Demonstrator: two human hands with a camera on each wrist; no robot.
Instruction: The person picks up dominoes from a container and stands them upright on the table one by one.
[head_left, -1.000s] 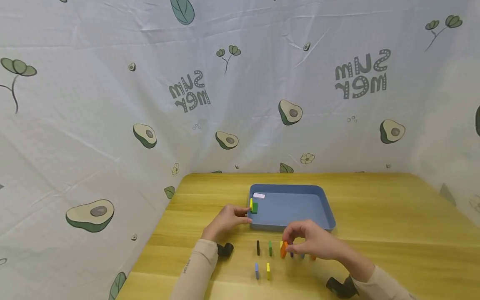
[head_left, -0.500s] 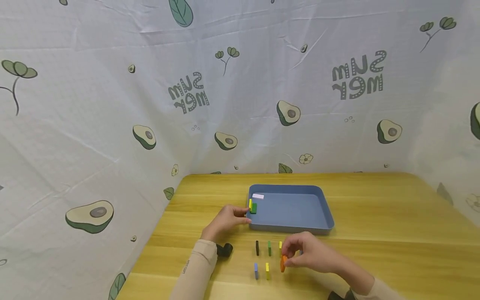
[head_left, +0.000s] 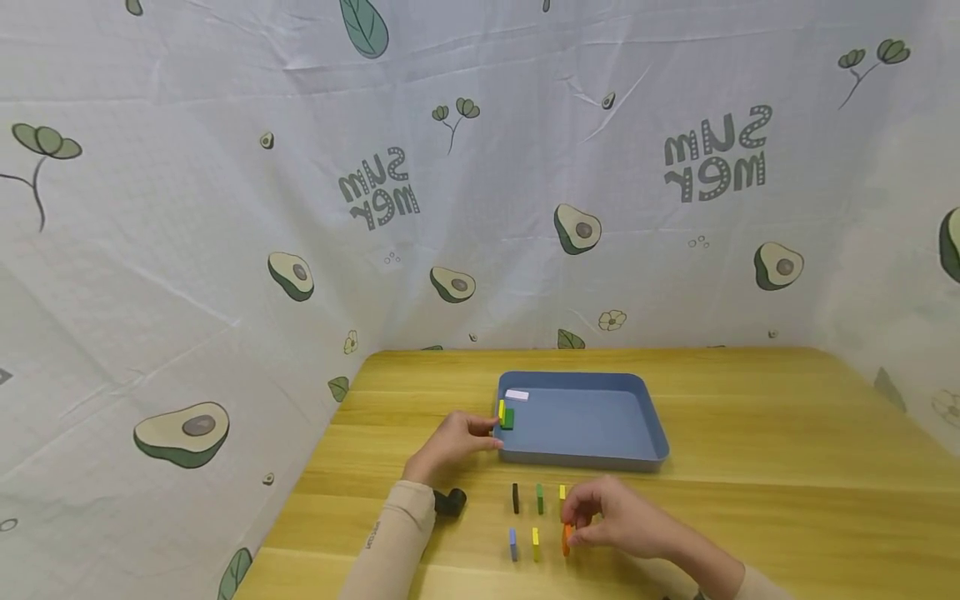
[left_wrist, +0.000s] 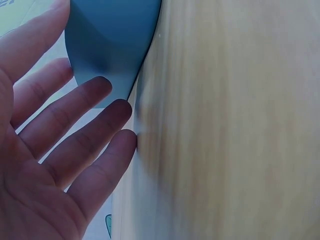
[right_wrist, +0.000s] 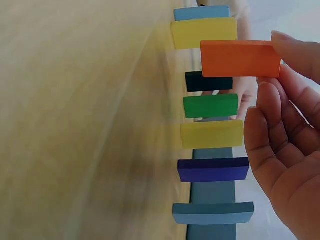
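Orange block [right_wrist: 240, 59] upright, pinched by right hand [head_left: 621, 518], near-row yellow block [head_left: 536, 544] near its left, I can't tell tabletop [head_left: 757, 433] contact, left hand [head_left: 453, 446] at left side of blue tray [head_left: 585, 461], fingers loosely extended.

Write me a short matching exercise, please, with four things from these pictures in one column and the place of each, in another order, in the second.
Things
1. Orange block
2. Black block
3. Pale block
4. Left hand

Places
A. Flat inside the blue tray
B. At the tray's left end
C. Pinched by the right hand
D. Standing on the table, touched by neither hand

Pairs: 1-C, 2-D, 3-A, 4-B
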